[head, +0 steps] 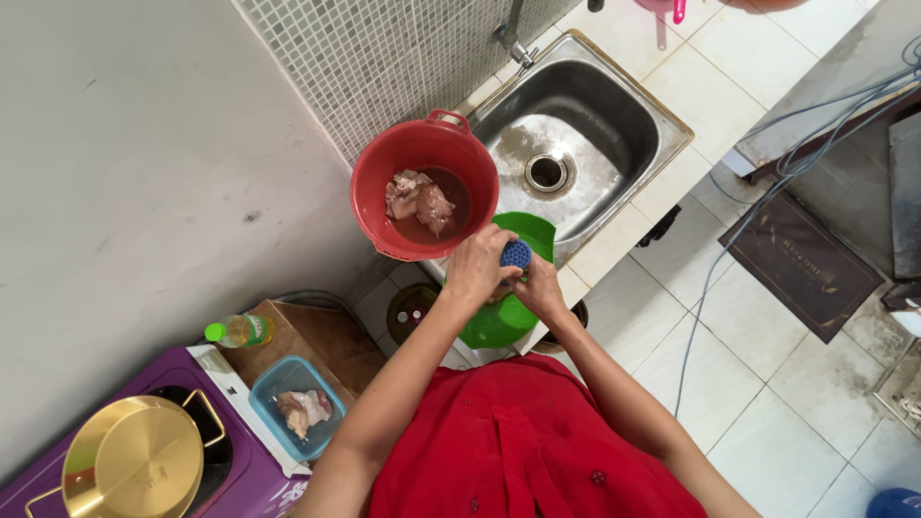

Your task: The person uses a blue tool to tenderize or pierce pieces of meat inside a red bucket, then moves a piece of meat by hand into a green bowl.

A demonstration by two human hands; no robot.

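Two hands meet over a green plastic board lying on the tiled counter edge just near of the steel sink. The left hand has its fingers curled down and pressed together around a small object whose round blue cap, dotted with holes, shows at the top; the body of that object is hidden under the fingers. The right hand touches the same object from the right, fingers bent close together, though whether they clamp it cannot be told.

Just left of the hands, and far of them, stands a red plastic bucket with a glossy rim and a loop handle, holding brownish water and pale pieces of raw meat. The sink has a brushed, stained metal basin with a round drain.

At the near left, a clear bottle of yellow liquid with a green cap lies on a brown board; its label is a pale band, too small to make out. Near of it sits a blue rectangular plastic tub with more meat. A shiny gold-coloured pan rests on a purple stove. A dark rectangular doormat lies on the pale floor tiles at the right.
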